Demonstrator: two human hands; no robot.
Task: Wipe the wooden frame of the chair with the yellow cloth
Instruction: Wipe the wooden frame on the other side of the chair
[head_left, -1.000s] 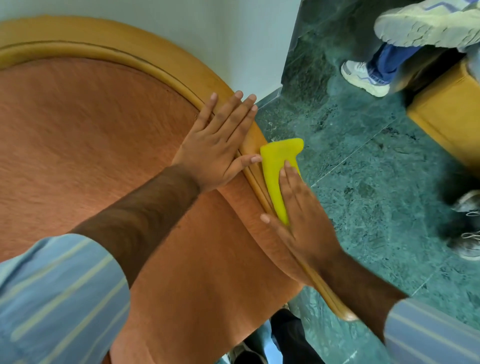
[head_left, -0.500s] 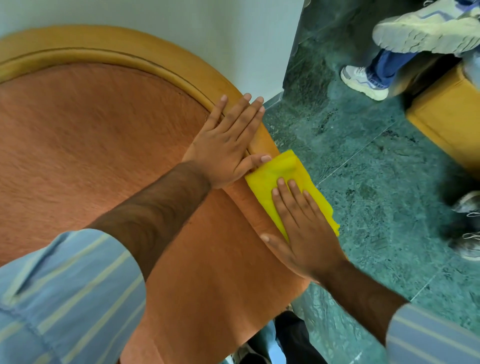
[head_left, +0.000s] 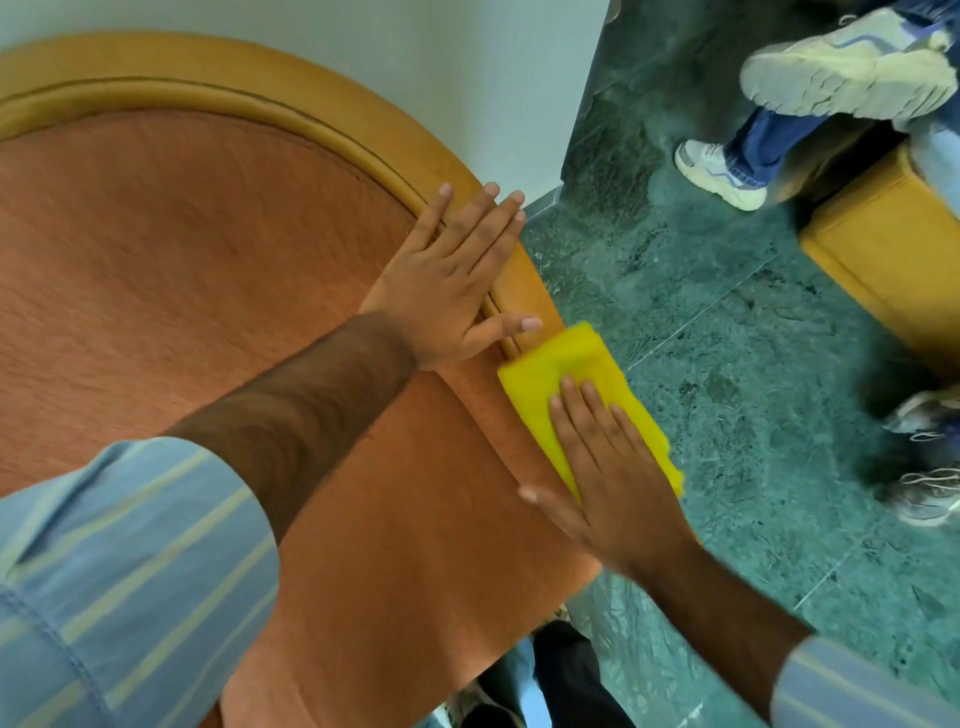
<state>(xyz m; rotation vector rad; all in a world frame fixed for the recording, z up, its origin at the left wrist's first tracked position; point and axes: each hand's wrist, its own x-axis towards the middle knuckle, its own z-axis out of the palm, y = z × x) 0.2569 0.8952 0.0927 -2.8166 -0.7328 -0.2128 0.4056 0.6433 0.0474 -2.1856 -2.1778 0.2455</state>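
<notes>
1. On the right edge of the chair, the right hand lies flat on the yellow cloth, fingers spread and pressing rather than clenching; the cloth is pinned under the palm against the wooden frame, folded into a thick pad.
2. The left hand is open and empty, laid flat across the frame and the orange padding just above the cloth, seemingly steadying the chair. Its thumb is near the cloth's upper end, though whether they touch I cannot tell.
3. Progress is hard to judge: the wood shows no clear line between wiped and unwiped. The cloth sits low on the right side, and the long curved arc over the top and toward the left looks to be still ahead.
4. The frame is a narrow rim, with padding on one side and a drop to the green floor on the other, so the cloth overhangs the outer edge.
5. Upward, the left hand blocks the path and would have to shift. The wall stands close behind the top of the arc. Other people's shoes are well apart to the right.
</notes>
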